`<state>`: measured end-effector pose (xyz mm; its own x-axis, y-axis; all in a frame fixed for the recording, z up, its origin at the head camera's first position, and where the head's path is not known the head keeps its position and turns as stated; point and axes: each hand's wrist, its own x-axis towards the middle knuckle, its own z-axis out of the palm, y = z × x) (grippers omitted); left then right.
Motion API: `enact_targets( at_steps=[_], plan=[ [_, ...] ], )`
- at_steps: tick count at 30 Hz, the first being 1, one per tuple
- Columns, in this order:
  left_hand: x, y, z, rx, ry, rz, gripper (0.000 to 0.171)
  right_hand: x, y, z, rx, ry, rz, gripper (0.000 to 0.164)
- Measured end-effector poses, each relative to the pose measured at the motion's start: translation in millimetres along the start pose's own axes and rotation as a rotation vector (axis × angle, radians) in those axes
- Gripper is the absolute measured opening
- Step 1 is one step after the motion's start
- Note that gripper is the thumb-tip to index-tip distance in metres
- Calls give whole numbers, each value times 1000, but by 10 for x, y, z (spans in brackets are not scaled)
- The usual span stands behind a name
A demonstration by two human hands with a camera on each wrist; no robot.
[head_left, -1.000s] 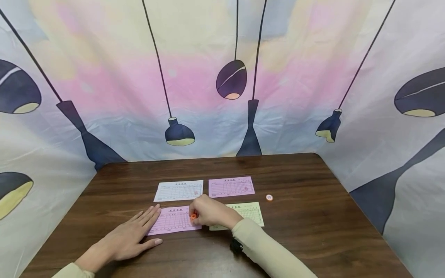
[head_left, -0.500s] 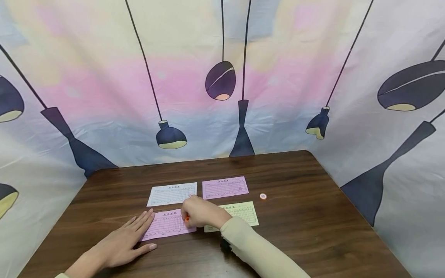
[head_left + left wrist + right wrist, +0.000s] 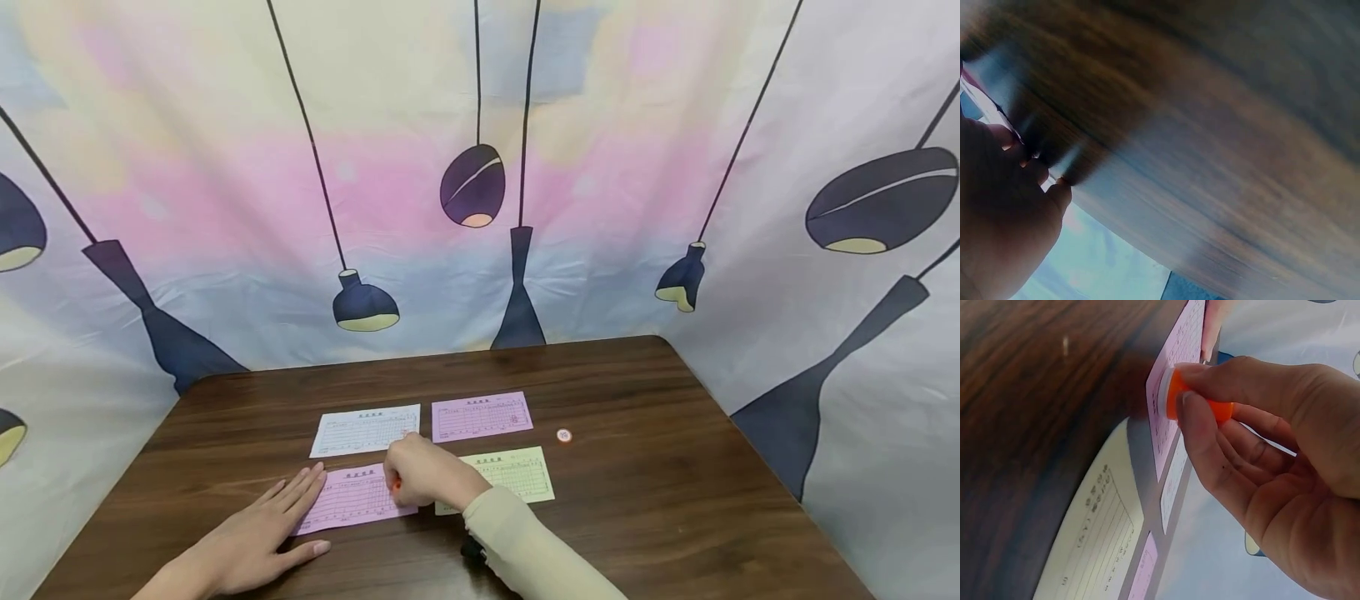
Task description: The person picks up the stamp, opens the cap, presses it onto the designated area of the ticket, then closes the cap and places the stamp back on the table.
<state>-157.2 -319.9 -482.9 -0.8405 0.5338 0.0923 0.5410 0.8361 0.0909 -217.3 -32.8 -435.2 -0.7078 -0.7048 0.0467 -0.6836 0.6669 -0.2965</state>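
Note:
My right hand (image 3: 426,471) pinches a small orange stamp (image 3: 1221,411) between thumb and fingers. In the right wrist view the stamp's white end meets the near pink printed slip (image 3: 347,496), at the slip's right part. My left hand (image 3: 255,533) lies with fingers extended, fingertips over that slip's left edge and thumb on the table. Beyond the right hand is a white slip (image 3: 352,433). A yellow-green slip (image 3: 521,477) lies partly hidden under the right hand and wrist.
A second pink slip (image 3: 480,417), with a small red mark at its right, lies at the back. To its right sits a small round white-and-orange cap (image 3: 564,435). The dark wooden table (image 3: 675,500) ends at a patterned curtain (image 3: 420,183).
The head view has shifted, so the slips and hands appear farther left in the picture. Both hands keep their places on the near pink slip, the right still pinching the stamp.

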Motion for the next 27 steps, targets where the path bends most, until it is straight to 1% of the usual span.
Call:
enact_targets(
  at_steps=[2, 5, 8, 11, 18, 21, 24, 27],
  plan=[
    [-13, -11, 7, -1, 8, -2, 89, 3, -15, -3, 2, 3, 1, 29],
    [-20, -19, 3, 10, 41, 7, 89, 11, -28, -20, 15, -4, 8, 29],
    [-8, -20, -7, 24, 73, 22, 88, 18, -26, -42, 2, -2, 13, 29],
    [14, -21, -18, 27, 84, 28, 87, 17, -17, -41, 2, 5, 20, 29],
    [25, -22, 32, 34, 82, 44, 87, -34, -32, 31, 13, 16, 73, 20],
    [15, -23, 36, 22, 61, 36, 88, -49, -58, 32, 1, 19, 83, 18],
    [17, -23, 31, 8, 45, 24, 88, -49, -67, 27, -10, 21, 76, 18],
    [16, -21, 21, 0, 39, 13, 89, -39, -72, 27, -11, 16, 66, 23]
  ],
)
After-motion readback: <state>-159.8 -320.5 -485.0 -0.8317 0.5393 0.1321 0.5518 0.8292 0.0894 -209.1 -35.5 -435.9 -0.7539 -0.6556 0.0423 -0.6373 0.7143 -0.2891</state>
